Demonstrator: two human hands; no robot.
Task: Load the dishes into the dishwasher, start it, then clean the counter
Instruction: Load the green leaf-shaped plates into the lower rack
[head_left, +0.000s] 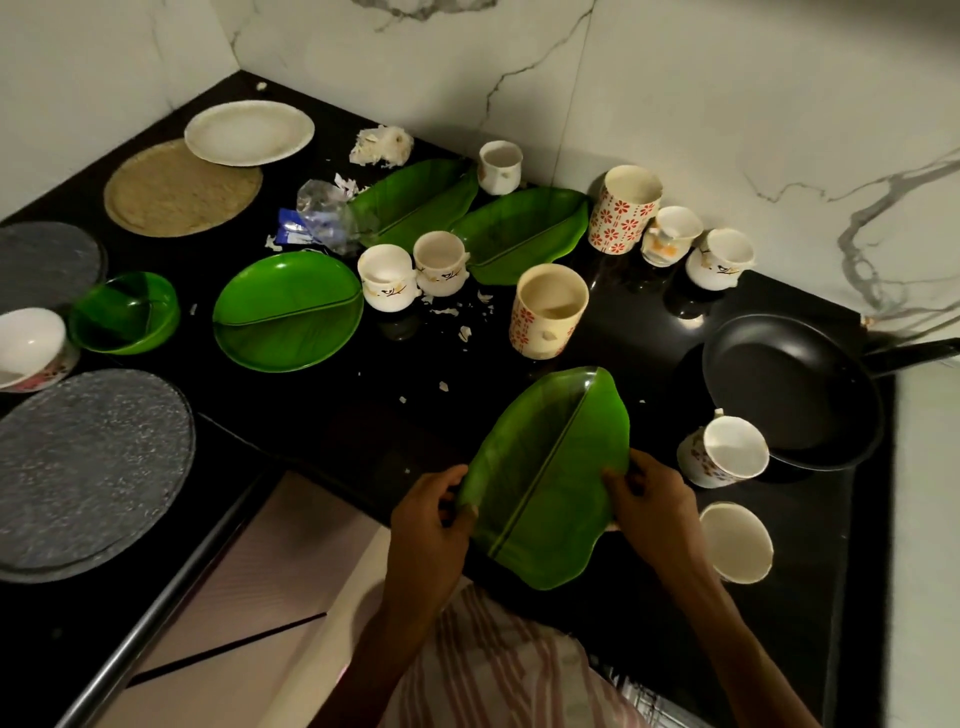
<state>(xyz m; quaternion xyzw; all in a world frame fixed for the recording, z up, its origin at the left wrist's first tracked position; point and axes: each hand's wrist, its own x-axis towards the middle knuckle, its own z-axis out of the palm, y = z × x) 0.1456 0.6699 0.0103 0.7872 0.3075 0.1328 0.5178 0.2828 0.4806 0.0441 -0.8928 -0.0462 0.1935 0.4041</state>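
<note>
Black stone counter (363, 426) runs into a corner under marble walls, crowded with dishes. Both my hands have the green leaf-shaped plate (545, 478) at the near edge: my left hand (431, 525) pinches its left rim, thumb on top, fingers curled beneath; my right hand (649, 504) grips the right rim likewise. The plate tilts, far end up. To carry it well I should hold both rims firmly, level it so any crumbs stay on, and draw it straight back toward me, down to the rack I take to be at the near right.

At far left lie grey round slabs (88, 467), a green bowl (124, 312) and a green round plate (288, 312); paper scraps (462, 332) litter the middle. Just right of my right hand stand two cups (727, 452), touching a black pan (789, 389). My elbow could knock them, I judge.
</note>
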